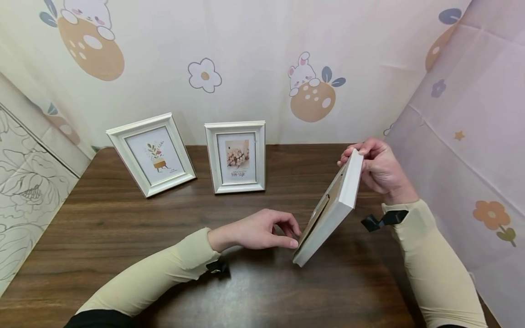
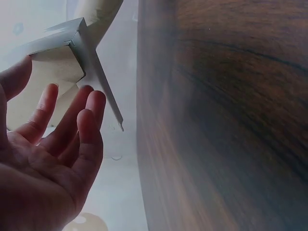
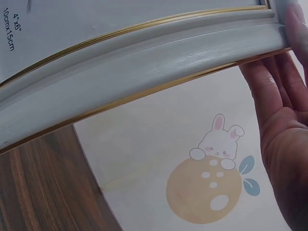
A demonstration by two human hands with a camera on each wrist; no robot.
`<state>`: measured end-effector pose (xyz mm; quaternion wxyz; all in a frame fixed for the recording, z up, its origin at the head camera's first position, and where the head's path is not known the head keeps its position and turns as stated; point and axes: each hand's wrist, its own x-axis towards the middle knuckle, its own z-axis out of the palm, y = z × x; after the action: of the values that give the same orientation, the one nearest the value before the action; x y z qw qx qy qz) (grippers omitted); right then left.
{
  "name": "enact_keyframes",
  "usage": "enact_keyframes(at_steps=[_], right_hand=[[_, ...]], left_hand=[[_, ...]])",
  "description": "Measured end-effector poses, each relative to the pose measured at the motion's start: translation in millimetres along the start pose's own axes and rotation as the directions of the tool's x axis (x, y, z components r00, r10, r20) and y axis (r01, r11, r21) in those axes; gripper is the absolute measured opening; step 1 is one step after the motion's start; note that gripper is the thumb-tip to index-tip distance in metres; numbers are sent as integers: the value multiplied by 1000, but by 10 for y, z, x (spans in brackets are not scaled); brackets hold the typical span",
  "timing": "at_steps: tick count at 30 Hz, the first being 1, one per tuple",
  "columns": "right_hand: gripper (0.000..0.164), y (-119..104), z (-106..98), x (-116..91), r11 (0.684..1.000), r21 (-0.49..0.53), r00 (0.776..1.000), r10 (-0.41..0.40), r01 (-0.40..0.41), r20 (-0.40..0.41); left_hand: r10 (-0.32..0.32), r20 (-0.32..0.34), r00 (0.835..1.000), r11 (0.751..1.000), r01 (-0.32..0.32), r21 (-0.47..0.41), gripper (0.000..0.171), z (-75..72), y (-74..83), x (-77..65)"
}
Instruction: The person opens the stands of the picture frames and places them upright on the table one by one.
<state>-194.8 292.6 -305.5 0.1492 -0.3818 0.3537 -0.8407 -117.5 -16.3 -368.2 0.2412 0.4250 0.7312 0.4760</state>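
Note:
My right hand [image 1: 381, 168] grips a white picture frame [image 1: 328, 228] by its upper end, thumb on one side and fingers on the other. The frame is tilted over the table with its brown backing turned to the left. In the right wrist view, its front moulding [image 3: 144, 72] shows gold trim and an insert printed 4"x6". My left hand [image 1: 258, 230] is at the lower end of the backing, thumb tip right at the edge. The left wrist view shows this hand's fingers [image 2: 89, 127] loosely bent, apart from each other, before the frame's back.
Two more white frames stand at the back of the dark wood table [image 1: 184, 218]: a tilted one with a plant print [image 1: 157, 157] at left, and one with a flower photo [image 1: 238, 159] beside it. Behind hangs a patterned curtain [image 1: 254, 54]; another curtain [image 1: 463, 168] borders the right side.

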Motion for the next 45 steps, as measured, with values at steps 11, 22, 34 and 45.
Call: enact_keyframes(at_steps=[11, 22, 34, 45], right_hand=[[12, -10, 12, 3, 1000, -17, 1000, -5, 5, -4], [13, -4, -14, -22, 1000, -24, 1000, -1, 1, -4], [12, 11, -86, -67, 1000, 10, 999, 23, -23, 40], [16, 8, -134, -103, 998, 45, 993, 49, -54, 108]], left_hand=[[-3, 6, 1000, 993, 4, -118, 24, 60, 18, 9], [22, -10, 1000, 997, -22, -72, 24, 52, -4, 18], [12, -25, 1000, 999, -12, -34, 25, -35, -27, -31], [10, -47, 999, 999, -11, -30, 23, -90, -37, -54]])
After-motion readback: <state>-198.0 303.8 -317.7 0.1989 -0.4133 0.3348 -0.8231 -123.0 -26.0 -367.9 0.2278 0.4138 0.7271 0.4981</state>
